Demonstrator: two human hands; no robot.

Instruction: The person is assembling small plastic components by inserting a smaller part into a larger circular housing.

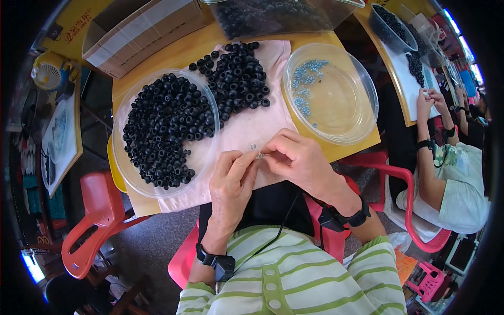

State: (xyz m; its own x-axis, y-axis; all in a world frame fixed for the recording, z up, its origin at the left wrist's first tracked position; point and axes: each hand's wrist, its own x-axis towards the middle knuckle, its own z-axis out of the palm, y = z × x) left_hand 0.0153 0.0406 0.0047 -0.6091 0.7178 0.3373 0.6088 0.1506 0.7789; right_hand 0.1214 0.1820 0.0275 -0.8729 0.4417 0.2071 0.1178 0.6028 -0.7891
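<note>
- Over pink cloth (275,113), our left hand (230,182) and right hand (299,159) pinch a tiny pale piece (260,155), probably steadying it;
- round black beads (242,79) atop the cloth, presumably handy.

Soft, fairly even indoor light keeps the pink cloth (275,79) and wooden table (336,152) bright, while the floor (152,236) falls off dim and grey; burnt-out white strips glare at the upper right edge (458,35), with another glaring patch (32,266) low on the left. Small glints dot the black beads (168,121), and pale reflections run along the clear bowl's rim (375,100). The middle looks reasonably sharp, though the tiny piece (260,156) at the fingertips is too small to make out, and the fisheye bends the cardboard box (147,39), smearing outer details toward black corners.
</note>
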